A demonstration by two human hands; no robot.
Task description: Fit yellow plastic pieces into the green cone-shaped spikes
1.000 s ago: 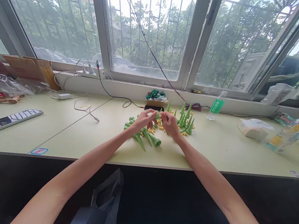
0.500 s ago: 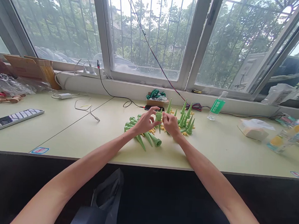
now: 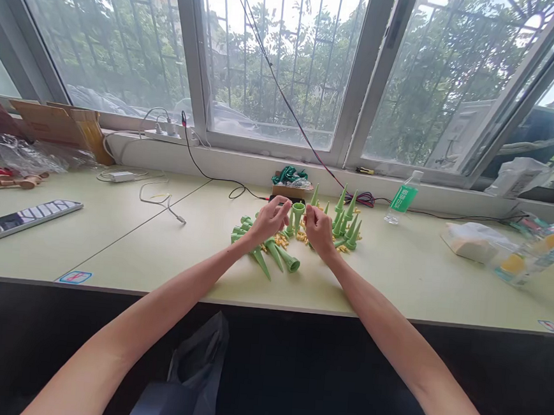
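Note:
A hollow green plastic spike, wide round mouth upward and point down, is between my two hands over the table. My left hand is closed at its left side, with the fingertips against it; part of the grip is hidden. Just to the right of the mouth, my right hand is closed in a pinch, and whatever its fingers hold is too small to make out. Several green spikes lie loose by my left hand. Others stand point up beyond my right hand. Small yellow pieces are scattered between them.
Behind the hands is a small cardboard box with green material in it. A water bottle and a tissue pack stand to the right. On the left lie a phone and a white cable. The table's front edge runs below my forearms.
The left thumb and index finger have drawn back leftward from the spike's front, so its mouth now shows. My right hand has moved slightly right, still pinched.

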